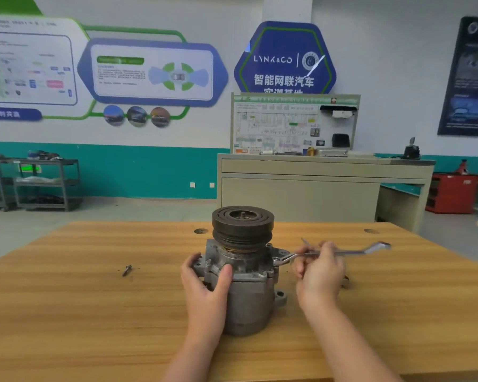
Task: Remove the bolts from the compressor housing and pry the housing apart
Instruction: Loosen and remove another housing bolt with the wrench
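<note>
My left hand (204, 282) is wrapped around the left side of the compressor housing (246, 293), thumb across its front and fingers curled behind the flange, gripping it. My right hand (319, 274) is just to the right of the housing, its fingers closed around the shank of a ring wrench (334, 252), which runs roughly level from left to right. The biggest thing in front of me is the wooden workbench (94, 312), with two dark round holes near its far edge. The housing stands upright in the middle of it, a grey cast body with a dark grooved pulley (243, 226) on top. A mounting ear (279, 296) sticks out low on its right side. The wrench's near ring sits at the upper right flange of the housing, where I cannot tell whether it is seated on a bolt head; its far ring hangs out over the bench to the right. A loose bolt (127, 270) lies on the bench well to the left of the housing. Another bolt head (208, 261) shows on the left flange, just above my thumb.
</note>
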A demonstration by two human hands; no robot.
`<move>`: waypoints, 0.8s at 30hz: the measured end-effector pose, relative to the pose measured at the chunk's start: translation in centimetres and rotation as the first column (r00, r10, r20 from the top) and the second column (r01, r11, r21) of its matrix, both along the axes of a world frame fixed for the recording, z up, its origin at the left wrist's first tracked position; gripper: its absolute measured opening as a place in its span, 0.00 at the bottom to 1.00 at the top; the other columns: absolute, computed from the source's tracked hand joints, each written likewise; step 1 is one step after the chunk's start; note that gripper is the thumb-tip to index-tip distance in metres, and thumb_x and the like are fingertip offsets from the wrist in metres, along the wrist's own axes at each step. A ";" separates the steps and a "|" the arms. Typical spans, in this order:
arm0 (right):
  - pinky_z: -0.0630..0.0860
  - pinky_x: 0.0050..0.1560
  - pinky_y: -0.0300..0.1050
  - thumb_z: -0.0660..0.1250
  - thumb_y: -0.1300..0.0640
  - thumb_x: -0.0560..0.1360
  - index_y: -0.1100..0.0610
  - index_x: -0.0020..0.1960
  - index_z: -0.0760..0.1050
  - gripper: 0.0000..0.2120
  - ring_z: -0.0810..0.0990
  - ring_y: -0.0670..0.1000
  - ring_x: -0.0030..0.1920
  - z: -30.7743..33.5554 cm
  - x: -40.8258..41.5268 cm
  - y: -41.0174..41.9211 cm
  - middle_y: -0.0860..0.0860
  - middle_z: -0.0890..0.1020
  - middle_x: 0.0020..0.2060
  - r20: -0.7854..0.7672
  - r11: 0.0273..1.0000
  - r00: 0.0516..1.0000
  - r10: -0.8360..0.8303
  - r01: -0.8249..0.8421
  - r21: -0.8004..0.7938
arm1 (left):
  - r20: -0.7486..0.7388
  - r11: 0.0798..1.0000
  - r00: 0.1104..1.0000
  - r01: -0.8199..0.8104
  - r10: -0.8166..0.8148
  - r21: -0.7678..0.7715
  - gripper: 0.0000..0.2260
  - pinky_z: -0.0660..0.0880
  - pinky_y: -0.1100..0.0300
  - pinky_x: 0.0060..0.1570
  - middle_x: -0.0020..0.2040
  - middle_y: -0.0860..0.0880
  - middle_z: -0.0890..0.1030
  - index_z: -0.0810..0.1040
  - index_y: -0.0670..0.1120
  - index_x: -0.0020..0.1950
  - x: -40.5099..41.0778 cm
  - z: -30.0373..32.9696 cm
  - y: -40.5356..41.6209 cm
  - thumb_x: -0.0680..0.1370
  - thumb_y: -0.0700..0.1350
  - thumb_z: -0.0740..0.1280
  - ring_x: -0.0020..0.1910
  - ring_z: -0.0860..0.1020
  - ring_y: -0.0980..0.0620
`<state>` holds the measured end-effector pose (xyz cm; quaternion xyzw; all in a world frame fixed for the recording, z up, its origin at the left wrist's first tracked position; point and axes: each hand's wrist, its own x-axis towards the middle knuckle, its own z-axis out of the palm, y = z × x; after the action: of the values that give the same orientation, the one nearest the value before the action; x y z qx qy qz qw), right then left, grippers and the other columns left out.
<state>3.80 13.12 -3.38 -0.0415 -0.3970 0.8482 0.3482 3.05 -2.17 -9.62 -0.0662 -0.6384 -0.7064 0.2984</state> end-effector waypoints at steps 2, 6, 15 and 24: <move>0.59 0.17 0.33 0.50 0.58 0.85 0.59 0.42 0.64 0.13 0.64 0.46 0.17 1.2 -0.9 1.4 0.57 0.73 0.30 0.132 0.953 0.954 0.268 -0.242 -0.184 | 0.007 1.000 1.000 0.005 -0.005 -0.001 0.35 0.69 0.57 0.64 0.64 0.48 0.73 0.65 0.52 0.67 -0.2 -0.2 -0.1 0.64 0.63 0.70 0.64 0.72 0.51; 0.74 0.25 0.38 0.52 0.58 0.84 0.60 0.45 0.69 0.12 0.78 0.51 0.25 1.9 0.0 3.2 0.58 0.80 0.30 -0.026 0.899 0.920 0.392 -0.389 -0.202 | 0.021 1.000 1.000 0.013 -0.013 -0.001 0.31 0.69 0.60 0.61 0.65 0.49 0.72 0.64 0.53 0.68 -0.6 -0.6 -0.2 0.69 0.58 0.72 0.63 0.73 0.51; 0.80 0.34 0.43 0.53 0.60 0.83 0.60 0.49 0.69 0.08 0.83 0.55 0.32 -0.1 2.8 1.6 0.57 0.82 0.38 -0.116 0.932 0.990 0.075 -0.028 0.361 | -0.006 1.000 1.000 -0.007 0.007 0.003 0.35 0.68 0.55 0.66 0.65 0.46 0.72 0.65 0.50 0.67 -0.1 -0.1 0.0 0.64 0.62 0.69 0.64 0.71 0.50; 0.81 0.35 0.44 0.55 0.61 0.81 0.53 0.47 0.68 0.07 0.84 0.55 0.33 -0.6 3.7 -0.1 0.55 0.81 0.40 -0.314 0.834 0.945 -0.096 0.248 0.492 | -0.006 1.000 1.000 -0.016 0.016 -0.010 0.39 0.67 0.58 0.65 0.65 0.47 0.72 0.65 0.50 0.67 -0.1 -0.1 -0.1 0.61 0.67 0.66 0.64 0.71 0.51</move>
<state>7.49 13.03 -3.94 0.1380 -0.5554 0.6694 0.4738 2.95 -2.28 -9.67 -0.0648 -0.6414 -0.7008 0.3055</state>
